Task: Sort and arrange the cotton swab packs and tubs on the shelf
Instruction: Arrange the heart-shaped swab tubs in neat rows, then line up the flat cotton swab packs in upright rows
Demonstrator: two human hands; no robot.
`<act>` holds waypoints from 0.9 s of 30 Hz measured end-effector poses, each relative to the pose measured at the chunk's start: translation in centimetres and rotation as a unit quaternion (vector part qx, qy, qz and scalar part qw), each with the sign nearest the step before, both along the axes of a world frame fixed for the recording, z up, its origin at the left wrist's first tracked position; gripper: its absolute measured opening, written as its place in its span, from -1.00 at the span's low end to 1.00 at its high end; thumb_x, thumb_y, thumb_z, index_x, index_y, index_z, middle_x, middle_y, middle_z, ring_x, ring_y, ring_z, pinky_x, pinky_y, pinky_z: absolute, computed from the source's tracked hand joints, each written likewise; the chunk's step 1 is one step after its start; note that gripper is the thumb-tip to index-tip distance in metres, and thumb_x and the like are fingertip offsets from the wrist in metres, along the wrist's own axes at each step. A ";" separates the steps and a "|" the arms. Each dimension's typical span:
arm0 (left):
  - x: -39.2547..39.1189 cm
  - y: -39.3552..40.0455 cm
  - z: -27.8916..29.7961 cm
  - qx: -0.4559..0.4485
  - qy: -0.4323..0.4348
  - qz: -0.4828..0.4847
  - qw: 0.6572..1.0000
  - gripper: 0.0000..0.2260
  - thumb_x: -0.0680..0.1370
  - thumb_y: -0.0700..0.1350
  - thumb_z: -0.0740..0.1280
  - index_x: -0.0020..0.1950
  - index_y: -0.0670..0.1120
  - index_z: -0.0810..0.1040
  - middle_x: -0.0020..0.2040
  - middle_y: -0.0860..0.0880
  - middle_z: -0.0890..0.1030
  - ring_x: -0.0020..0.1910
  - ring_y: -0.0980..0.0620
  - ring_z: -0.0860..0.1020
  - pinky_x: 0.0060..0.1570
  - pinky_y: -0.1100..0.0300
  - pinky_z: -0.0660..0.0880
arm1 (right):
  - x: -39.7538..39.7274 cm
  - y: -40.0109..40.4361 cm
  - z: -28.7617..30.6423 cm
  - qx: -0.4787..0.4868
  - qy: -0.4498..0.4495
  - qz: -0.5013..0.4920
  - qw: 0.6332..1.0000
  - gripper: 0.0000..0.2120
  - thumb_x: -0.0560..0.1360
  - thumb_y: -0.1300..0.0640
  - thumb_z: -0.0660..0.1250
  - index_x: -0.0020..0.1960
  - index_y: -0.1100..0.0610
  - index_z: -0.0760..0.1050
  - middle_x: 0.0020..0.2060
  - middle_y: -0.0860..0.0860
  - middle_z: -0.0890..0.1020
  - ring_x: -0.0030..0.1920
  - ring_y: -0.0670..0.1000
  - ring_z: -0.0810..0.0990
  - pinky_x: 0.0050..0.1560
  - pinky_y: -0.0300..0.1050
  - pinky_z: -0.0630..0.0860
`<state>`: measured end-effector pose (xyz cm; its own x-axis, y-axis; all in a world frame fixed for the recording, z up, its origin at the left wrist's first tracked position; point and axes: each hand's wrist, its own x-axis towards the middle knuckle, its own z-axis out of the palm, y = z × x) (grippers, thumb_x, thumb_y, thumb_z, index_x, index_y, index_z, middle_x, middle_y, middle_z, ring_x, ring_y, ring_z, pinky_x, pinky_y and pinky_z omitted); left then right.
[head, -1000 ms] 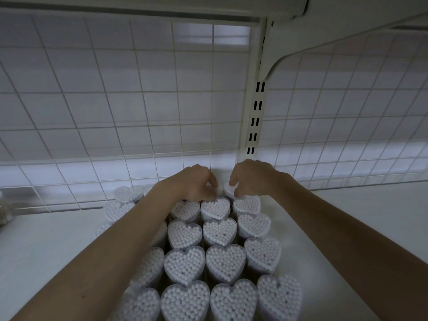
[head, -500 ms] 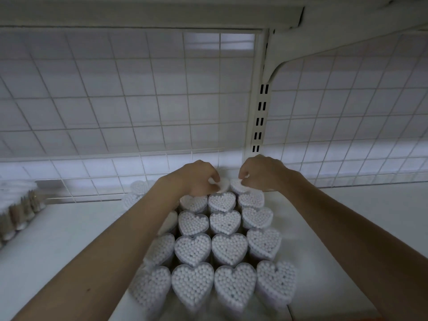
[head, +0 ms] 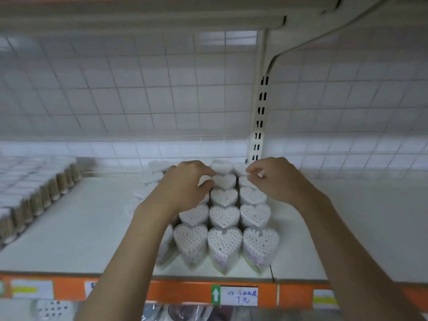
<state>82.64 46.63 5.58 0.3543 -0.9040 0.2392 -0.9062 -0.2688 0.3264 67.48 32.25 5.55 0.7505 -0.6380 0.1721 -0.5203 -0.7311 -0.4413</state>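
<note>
Here, head view: two bare arms reach over heart-shaped cotton swab tubs (head: pixel 223 244) standing in rows on a white shelf (head: pixel 88 228).
Left hand (head: pixel 185 184): fingers curled onto a back-row tub (head: pixel 224 180).
Right hand (head: pixel 275 179): fingers curled, pinched together above neighbouring tubs; grip unclear.
Far left: swab packs (head: pixel 30 188) in rows.
Front edge: orange price strip (head: pixel 185 293).

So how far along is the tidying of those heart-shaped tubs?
Mostly done, it seems. The heart-shaped tubs stand in neat rows from the shelf front to the back. In hand: the left hand and right hand curl their fingers around tubs in the rear rows. Left: the leftmost column looks uneven and partly hidden. The packs at far left already sit lined up.
</note>
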 end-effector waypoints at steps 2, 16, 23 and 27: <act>-1.3 2.2 -0.4 -0.033 0.008 0.024 0.999 -0.75 0.57 -0.07 0.25 0.23 -0.03 0.55 0.23 0.05 0.53 0.17 0.00 0.50 0.21 0.01 0.39 | -0.7 2.4 -0.4 -0.001 -0.031 0.009 0.999 -0.80 0.53 0.07 0.25 0.10 0.01 0.58 0.06 -0.10 0.62 0.00 -0.02 0.59 0.07 -0.07 0.50; 2.6 19.7 -3.5 -0.114 -0.008 0.155 0.981 -0.73 0.46 0.02 0.26 0.03 -0.07 0.65 0.04 -0.03 0.62 -0.12 -0.06 0.62 -0.15 -0.06 0.56 | 6.0 18.5 -3.4 -0.053 -0.126 0.111 0.984 -0.81 0.51 0.09 0.28 0.07 0.05 0.58 -0.03 -0.10 0.61 0.01 -0.04 0.52 -0.02 -0.28 0.32; 12.1 32.0 -4.3 -0.129 -0.016 0.167 0.977 -0.62 0.47 0.08 0.14 0.04 -0.10 0.63 -0.01 0.00 0.63 -0.09 -0.04 0.61 -0.13 0.09 0.56 | 16.3 29.6 -5.1 -0.025 -0.136 0.127 0.982 -0.80 0.49 0.05 0.28 0.07 0.05 0.59 0.01 -0.10 0.60 0.07 -0.03 0.53 0.06 -0.24 0.36; 17.4 39.3 -5.0 -0.127 -0.026 0.227 0.965 -0.71 0.46 -0.01 0.24 0.05 -0.12 0.62 -0.03 -0.05 0.63 -0.08 -0.12 0.61 -0.13 0.10 0.53 | 21.4 35.3 -5.8 0.000 -0.120 0.160 0.980 -0.80 0.51 0.06 0.28 0.11 0.03 0.57 0.04 -0.12 0.58 0.10 -0.05 0.52 0.11 -0.19 0.41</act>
